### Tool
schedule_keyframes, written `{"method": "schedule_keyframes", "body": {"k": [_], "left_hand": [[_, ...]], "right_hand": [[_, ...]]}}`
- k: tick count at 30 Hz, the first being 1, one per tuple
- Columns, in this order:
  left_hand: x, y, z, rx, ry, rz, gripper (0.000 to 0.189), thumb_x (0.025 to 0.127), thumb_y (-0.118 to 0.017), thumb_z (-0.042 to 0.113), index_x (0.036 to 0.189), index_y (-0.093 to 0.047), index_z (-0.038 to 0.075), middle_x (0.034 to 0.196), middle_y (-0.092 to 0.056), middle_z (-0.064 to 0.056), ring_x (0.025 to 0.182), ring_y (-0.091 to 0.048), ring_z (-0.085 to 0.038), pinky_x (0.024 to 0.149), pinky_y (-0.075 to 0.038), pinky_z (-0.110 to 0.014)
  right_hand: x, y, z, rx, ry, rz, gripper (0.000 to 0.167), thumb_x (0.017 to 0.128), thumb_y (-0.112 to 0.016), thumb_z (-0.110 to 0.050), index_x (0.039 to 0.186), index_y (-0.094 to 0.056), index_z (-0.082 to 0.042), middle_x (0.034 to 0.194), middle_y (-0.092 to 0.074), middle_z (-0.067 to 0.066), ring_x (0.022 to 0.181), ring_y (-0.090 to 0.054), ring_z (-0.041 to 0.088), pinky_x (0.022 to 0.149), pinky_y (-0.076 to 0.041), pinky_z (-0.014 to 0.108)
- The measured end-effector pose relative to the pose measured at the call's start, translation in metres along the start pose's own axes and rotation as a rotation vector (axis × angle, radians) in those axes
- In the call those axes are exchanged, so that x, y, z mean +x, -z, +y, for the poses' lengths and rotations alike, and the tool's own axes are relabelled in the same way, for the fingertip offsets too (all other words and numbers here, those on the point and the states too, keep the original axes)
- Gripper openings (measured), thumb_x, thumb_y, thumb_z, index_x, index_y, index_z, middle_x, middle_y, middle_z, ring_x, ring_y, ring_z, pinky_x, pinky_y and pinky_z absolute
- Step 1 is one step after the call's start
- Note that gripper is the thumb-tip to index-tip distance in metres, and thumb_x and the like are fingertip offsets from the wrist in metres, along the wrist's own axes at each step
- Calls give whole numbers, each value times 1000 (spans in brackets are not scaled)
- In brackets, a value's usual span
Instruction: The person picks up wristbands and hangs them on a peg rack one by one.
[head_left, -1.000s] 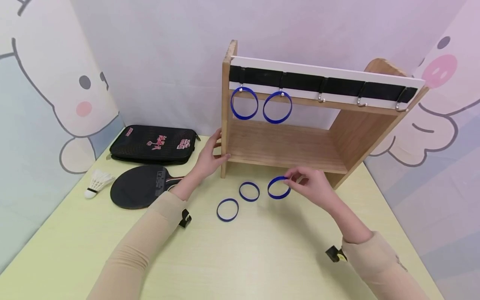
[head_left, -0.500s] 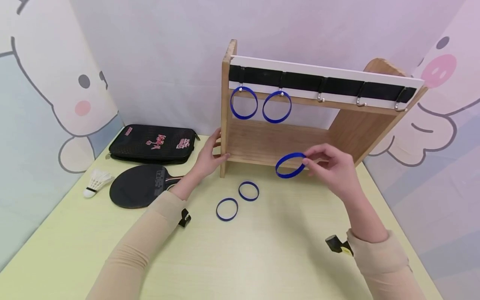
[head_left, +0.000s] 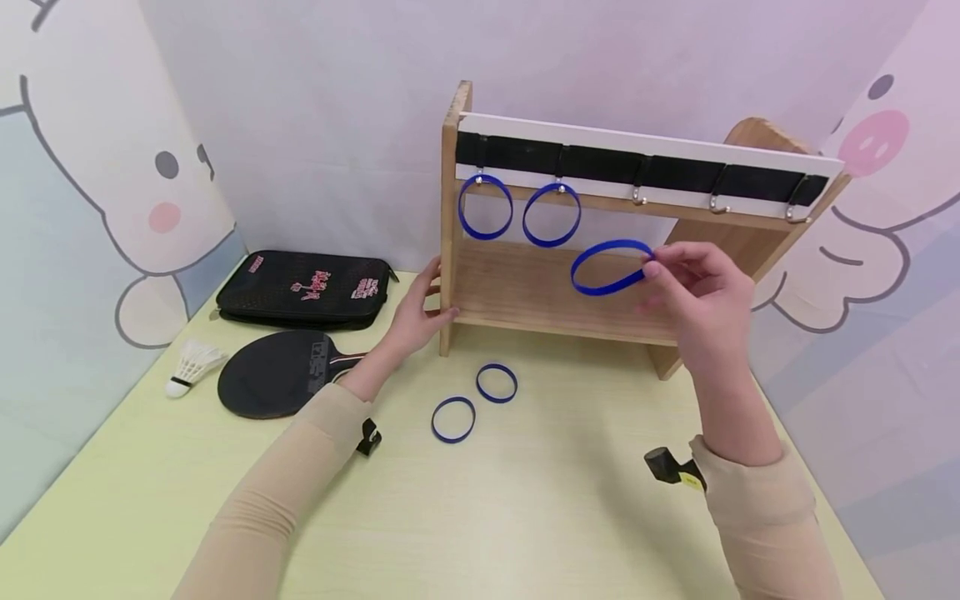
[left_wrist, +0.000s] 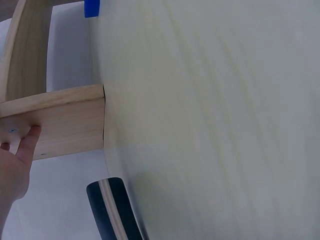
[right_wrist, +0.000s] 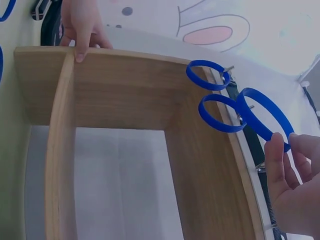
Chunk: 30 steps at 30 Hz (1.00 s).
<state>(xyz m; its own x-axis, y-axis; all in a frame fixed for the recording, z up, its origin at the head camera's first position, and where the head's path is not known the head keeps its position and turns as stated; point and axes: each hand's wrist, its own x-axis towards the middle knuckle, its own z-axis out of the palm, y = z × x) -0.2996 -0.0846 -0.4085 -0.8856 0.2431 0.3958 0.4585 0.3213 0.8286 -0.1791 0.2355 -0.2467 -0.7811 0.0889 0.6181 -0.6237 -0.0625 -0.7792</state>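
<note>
My right hand (head_left: pixel 708 304) pinches a blue silicone wristband (head_left: pixel 600 290) by its right edge, in front of the wooden shelf (head_left: pixel 555 287) and below the row of hooks. In the right wrist view the held wristband (right_wrist: pixel 267 112) overlaps one of the hung ones. Two more blue wristbands (head_left: pixel 484 237) (head_left: pixel 551 243) hang from the two leftmost hooks. The third hook (head_left: pixel 639 198) and those right of it are bare. My left hand (head_left: pixel 416 321) rests against the shelf's left side panel, fingers spread along it and thumb at the front edge. Two other wristbands (head_left: pixel 497 400) (head_left: pixel 453 440) lie on the table.
Left of the shelf lie a black zipped case (head_left: pixel 300 287), a black table tennis paddle (head_left: pixel 273 375) and a white shuttlecock (head_left: pixel 193 367). The paddle's handle (left_wrist: pixel 114 210) passes near my left forearm. Fabric walls with cartoon figures stand behind and at the sides.
My right hand has lifted the wristband from low over the table up and to the right, toward the hooks. My left hand stays at the shelf's side panel.
</note>
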Motion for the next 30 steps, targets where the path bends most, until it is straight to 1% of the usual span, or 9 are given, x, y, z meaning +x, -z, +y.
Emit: {"method": "schedule_keyframes", "body": {"k": [2, 6, 11, 14, 18, 21, 24, 26, 30], "left_hand": [[-1, 0, -1, -2, -2, 1, 87, 86, -67, 11, 152, -12, 27, 151, -27, -12, 128, -43, -34, 90, -53, -43], [-2, 0, -1, -1, -15, 7, 87, 86, -67, 10, 152, -13, 26, 150, -28, -13, 127, -44, -34, 89, -54, -43], [-1, 0, 0, -3, -10, 7, 87, 86, -67, 10, 152, -13, 28, 150, -28, -12, 127, -44, -34, 89, -54, -42], [-1, 0, 1, -3, -1, 2, 87, 87, -67, 12, 152, -13, 28, 150, -28, -11, 127, -43, -34, 89, -54, -43], [-1, 0, 2, -3, 4, -3, 87, 87, -67, 12, 152, -13, 28, 150, -28, -11, 128, -43, -34, 91, -53, -44], [-1, 0, 1, 0, 1, -6, 87, 87, -67, 12, 152, -12, 27, 150, -27, -12, 128, -43, -34, 91, -53, -44], [-1, 1, 2, -1, -2, -6, 87, 87, -67, 11, 153, -12, 26, 150, -27, -12, 128, -43, -35, 91, -53, -43], [-1, 1, 2, -5, 2, -3, 86, 87, -67, 11, 153, -13, 25, 150, -28, -13, 128, -43, -35, 90, -53, -42], [0, 1, 2, -5, 9, -2, 87, 86, -67, 11, 153, -13, 24, 150, -28, -13, 127, -43, -35, 90, -54, -42]], "right_hand": [[3, -1, -1, 27, 1, 43, 17, 81, -67, 8, 97, -63, 10, 88, -68, 15, 73, -66, 21, 50, -56, 28], [9, -2, -2, 118, -19, 117, 21, 80, -69, 5, 98, -60, 12, 91, -66, 18, 77, -65, 23, 50, -56, 28], [16, -2, 1, 220, -58, 208, 26, 78, -72, 2, 99, -58, 11, 93, -65, 19, 73, -65, 24, 52, -58, 29], [19, -2, 5, 304, -57, 233, 25, 78, -71, 5, 99, -58, 11, 92, -65, 19, 72, -66, 26, 53, -58, 31], [24, -1, 13, 353, -63, 244, 25, 78, -71, 5, 99, -58, 11, 88, -63, 18, 72, -67, 28, 53, -58, 32], [26, 0, 19, 344, -75, 257, 24, 79, -71, 4, 99, -58, 9, 86, -62, 17, 72, -67, 28, 53, -58, 31], [27, 1, 25, 345, -81, 275, 20, 81, -68, 6, 98, -58, 8, 84, -61, 15, 70, -66, 27, 50, -57, 30], [28, 2, 28, 332, -90, 289, 22, 80, -69, 5, 99, -58, 7, 83, -60, 14, 69, -66, 26, 49, -57, 29], [27, 5, 33, 280, -114, 307, 29, 77, -74, -2, 101, -59, 6, 87, -61, 14, 70, -64, 23, 48, -56, 27]]}}
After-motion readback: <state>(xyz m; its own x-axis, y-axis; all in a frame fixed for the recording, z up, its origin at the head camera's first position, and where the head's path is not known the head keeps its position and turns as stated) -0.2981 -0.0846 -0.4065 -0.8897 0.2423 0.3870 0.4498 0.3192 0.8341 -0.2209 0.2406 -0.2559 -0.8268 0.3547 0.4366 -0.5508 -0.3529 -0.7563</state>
